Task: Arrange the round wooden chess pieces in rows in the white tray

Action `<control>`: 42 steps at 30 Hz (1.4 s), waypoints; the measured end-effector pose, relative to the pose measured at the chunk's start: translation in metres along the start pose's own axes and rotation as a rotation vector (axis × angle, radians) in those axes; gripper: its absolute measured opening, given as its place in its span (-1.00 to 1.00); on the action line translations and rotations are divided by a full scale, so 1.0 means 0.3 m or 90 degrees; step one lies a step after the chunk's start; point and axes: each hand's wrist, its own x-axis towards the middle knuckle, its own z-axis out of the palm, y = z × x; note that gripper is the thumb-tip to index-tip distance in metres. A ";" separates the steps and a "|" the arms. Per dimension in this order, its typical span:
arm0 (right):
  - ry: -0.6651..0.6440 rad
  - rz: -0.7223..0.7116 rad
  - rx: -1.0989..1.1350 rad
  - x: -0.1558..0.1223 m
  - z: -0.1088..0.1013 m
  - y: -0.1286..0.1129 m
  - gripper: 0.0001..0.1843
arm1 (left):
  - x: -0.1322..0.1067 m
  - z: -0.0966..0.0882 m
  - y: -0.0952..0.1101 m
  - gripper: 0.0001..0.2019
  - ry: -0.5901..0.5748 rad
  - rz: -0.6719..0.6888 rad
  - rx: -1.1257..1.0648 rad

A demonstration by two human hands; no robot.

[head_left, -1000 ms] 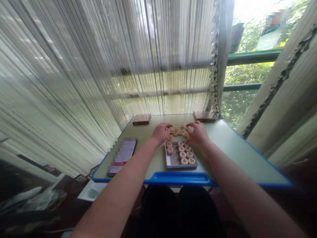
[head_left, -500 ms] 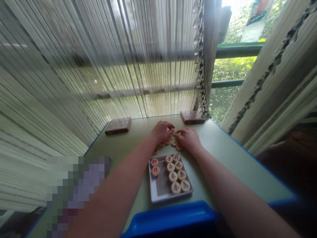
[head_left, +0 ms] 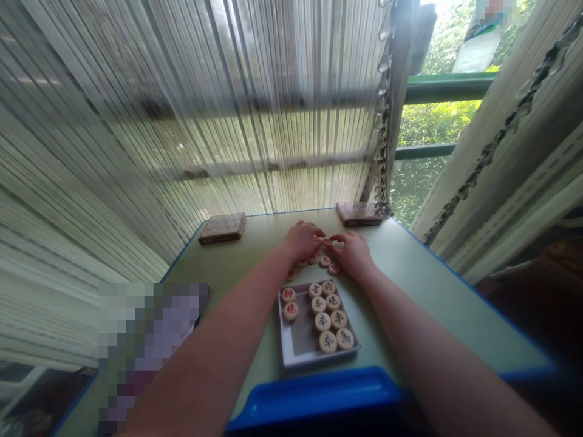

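Closer together than a second ago, my left fingers (head_left: 313,230) and right fingers (head_left: 339,237) nearly meet at red-marked pieces (head_left: 325,261) beyond the box (head_left: 286,343); their grip I can't tell. Gathering seems underway, next needing steady pinches.

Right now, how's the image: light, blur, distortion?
Head view: backlit, brightest at the window, upper right, with the lower right corner dark; head view: wide-angle stretch, forearms looming toward the bottom; head view: characters on the boxed pieces readable, loose pieces beyond them small and soft; head view: blocky pixelation over the item at left.
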 end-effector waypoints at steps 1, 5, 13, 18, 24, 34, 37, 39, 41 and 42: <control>0.006 -0.006 0.012 0.002 0.001 0.001 -0.69 | 0.000 -0.001 -0.003 -0.73 -0.001 0.002 -0.008; 0.029 -0.043 0.057 0.007 0.006 0.002 -0.73 | -0.001 -0.001 -0.021 -0.75 -0.002 0.029 -0.082; 0.045 -0.084 0.214 -0.009 -0.029 -0.033 -0.71 | -0.040 -0.055 -0.001 -0.77 0.042 0.023 -0.163; 0.023 -0.168 0.304 -0.074 -0.118 -0.089 -0.70 | -0.167 -0.139 0.046 -0.74 0.073 -0.002 -0.256; -0.021 -0.252 0.305 -0.254 -0.228 -0.132 -0.68 | -0.407 -0.172 0.107 -0.61 0.078 -0.011 -0.373; 0.097 -0.300 0.155 -0.500 -0.136 -0.203 -0.77 | -0.648 -0.033 0.185 -0.75 0.280 -0.093 -0.328; 0.140 -0.288 0.146 -0.500 -0.130 -0.205 -0.75 | -0.661 -0.029 0.173 -0.77 0.311 -0.138 -0.285; 0.157 -0.281 0.156 -0.506 -0.140 -0.194 -0.74 | -0.664 -0.027 0.166 -0.79 0.310 -0.144 -0.277; 0.156 -0.276 0.161 -0.517 -0.154 -0.183 -0.76 | -0.665 -0.021 0.163 -0.82 0.312 -0.134 -0.276; 0.143 -0.280 0.156 -0.523 -0.160 -0.179 -0.78 | -0.666 -0.018 0.162 -0.83 0.313 -0.125 -0.276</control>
